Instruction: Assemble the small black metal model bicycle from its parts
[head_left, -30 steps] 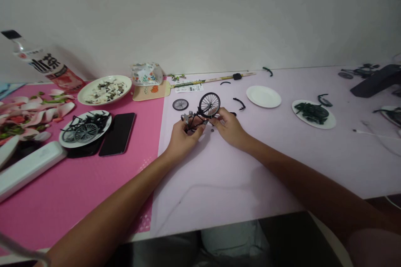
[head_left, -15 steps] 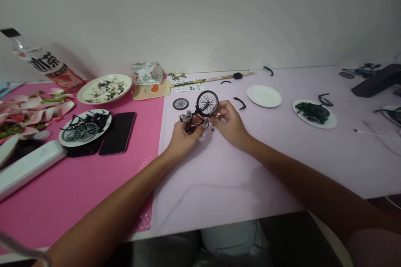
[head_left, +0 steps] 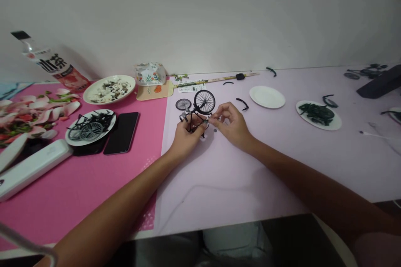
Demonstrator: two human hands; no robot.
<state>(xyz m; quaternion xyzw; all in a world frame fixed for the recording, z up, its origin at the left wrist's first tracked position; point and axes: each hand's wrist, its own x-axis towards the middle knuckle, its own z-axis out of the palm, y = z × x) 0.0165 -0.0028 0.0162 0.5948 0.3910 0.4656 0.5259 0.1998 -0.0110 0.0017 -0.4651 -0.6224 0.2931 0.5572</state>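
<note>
Between my hands is a small black model bicycle (head_left: 204,102) with one spoked wheel pointing away from me. My left hand (head_left: 187,134) is closed around its frame, thumb on the near side. My right hand (head_left: 231,123) is in a pinch at the bicycle's right side, close to the frame; the thumb and finger meet on a tiny dark part too small to name. A loose spoked wheel (head_left: 183,104) lies just behind the bicycle. Beside my right fingertips, a tiny dark round piece (head_left: 215,130) rests on the table. A curved black part (head_left: 242,104) lies beyond my right hand.
Left, on pink: a plate of black bicycle parts (head_left: 75,135), a phone (head_left: 122,132), a bowl (head_left: 109,101), a bottle (head_left: 64,66) and a white case (head_left: 37,170). Right: a bare white plate (head_left: 267,96) and a plate with dark green parts (head_left: 335,123).
My right fingers have drawn slightly away from the wheel and now pinch beside the frame. The bicycle has tilted a little leftward. The whole view has shifted slightly.
</note>
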